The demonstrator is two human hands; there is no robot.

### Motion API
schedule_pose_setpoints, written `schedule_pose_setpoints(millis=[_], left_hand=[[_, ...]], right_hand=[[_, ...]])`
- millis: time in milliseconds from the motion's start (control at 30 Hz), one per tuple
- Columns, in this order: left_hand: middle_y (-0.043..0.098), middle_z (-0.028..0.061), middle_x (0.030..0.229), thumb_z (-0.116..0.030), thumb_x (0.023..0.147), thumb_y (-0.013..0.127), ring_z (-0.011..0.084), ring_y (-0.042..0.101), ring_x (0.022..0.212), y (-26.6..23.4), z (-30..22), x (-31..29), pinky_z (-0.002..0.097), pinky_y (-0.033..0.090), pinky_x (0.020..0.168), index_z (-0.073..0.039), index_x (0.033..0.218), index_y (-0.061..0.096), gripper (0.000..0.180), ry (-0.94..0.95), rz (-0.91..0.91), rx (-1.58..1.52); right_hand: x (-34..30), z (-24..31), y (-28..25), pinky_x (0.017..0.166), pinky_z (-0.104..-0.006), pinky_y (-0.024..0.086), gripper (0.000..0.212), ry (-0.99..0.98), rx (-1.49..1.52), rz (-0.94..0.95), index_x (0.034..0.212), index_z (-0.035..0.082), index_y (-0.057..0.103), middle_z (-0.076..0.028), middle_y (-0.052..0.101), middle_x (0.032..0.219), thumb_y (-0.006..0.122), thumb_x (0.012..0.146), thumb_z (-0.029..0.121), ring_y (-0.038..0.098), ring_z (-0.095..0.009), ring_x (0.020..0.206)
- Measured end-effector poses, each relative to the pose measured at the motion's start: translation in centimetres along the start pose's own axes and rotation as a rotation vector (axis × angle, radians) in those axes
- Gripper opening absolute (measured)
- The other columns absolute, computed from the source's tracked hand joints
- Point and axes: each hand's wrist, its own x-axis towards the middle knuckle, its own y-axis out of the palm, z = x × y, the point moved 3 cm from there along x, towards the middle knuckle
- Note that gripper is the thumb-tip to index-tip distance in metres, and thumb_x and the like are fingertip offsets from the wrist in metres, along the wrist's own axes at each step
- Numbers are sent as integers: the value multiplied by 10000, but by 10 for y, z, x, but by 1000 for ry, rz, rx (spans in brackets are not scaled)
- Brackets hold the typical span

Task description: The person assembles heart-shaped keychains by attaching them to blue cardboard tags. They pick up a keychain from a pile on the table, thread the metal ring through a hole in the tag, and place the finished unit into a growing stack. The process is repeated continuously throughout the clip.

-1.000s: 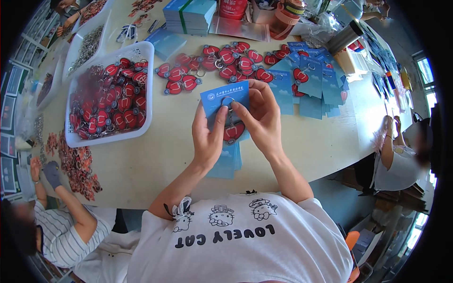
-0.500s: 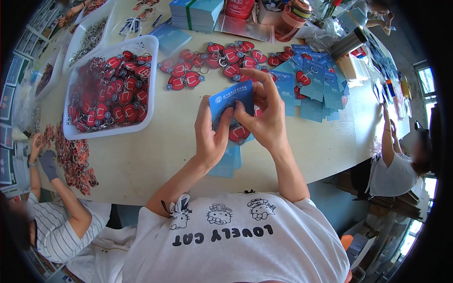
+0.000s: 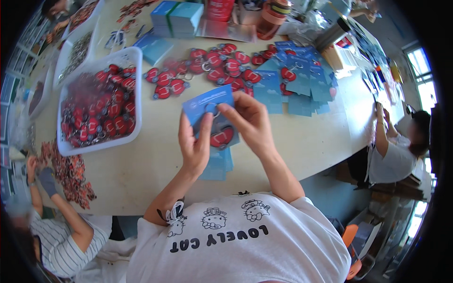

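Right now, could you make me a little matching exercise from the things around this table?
1. Raised blue card
2. White bin
3. Tall card stack
4. Metal cylinder

A. Full of red keychains
B. Slanted, toward the right
C. Between left hand and right hand
D. Wrapped with a green band

Pairs: 1-C, 2-A, 3-D, 4-B

From the wearer's head, one wide fisheye view looked down, close over the white shirt (image 3: 226,262) and across the counter (image 3: 137,177).
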Motion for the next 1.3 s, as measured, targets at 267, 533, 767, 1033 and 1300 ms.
schedule_pose_setpoints(millis=[267, 533, 767, 1033, 1300], left_hand=[[574, 52, 1110, -115, 990, 493, 86, 531, 990, -6, 16, -7, 239, 408, 889, 5, 1204, 511, 247, -81, -28, -8], [548, 145, 1183, -92, 947, 543, 250, 545, 1095, 18, 27, 12, 348, 433, 903, -5, 1302, 424, 385, 91, 335, 266], [376, 64, 1462, -364, 861, 639, 301, 212, 1409, 81, 79, 103, 544, 83, 1147, -84, 1393, 417, 641, 677, 695, 1181], [342, 42, 1483, -507, 871, 572, 313, 170, 1424, 24, 99, 103, 630, 58, 1118, -287, 1417, 410, 611, 448, 796, 1346], [396, 70, 1439, -486, 868, 583, 333, 213, 1404, 55, 90, 92, 661, 26, 1101, -195, 1369, 473, 590, 533, 726, 1213]], right_hand=[[-11, -7, 3, 601, -247, 424, 223, -93, -304, -57, 1020, -15, 558, -40, 556, 778, 676, 865, 93, 470, -53, 697], [-11, 3, -90, 771, -271, 498, 211, -12, -104, -223, 1072, 31, 564, -37, 644, 912, 648, 900, 119, 625, -130, 854], [39, 26, -203, 1013, -466, 359, 495, -447, -1648, -653, 1294, 100, 511, -152, 538, 1240, 686, 857, 252, 473, -289, 1217], [37, -13, -203, 1155, -476, 148, 543, -343, -1812, 73, 1414, 264, 423, -32, 391, 1471, 539, 914, 442, 265, -221, 1410], [58, 15, -267, 1168, -477, 129, 512, -305, -1701, 180, 1414, 234, 428, -26, 340, 1504, 529, 914, 183, 221, -220, 1428]])
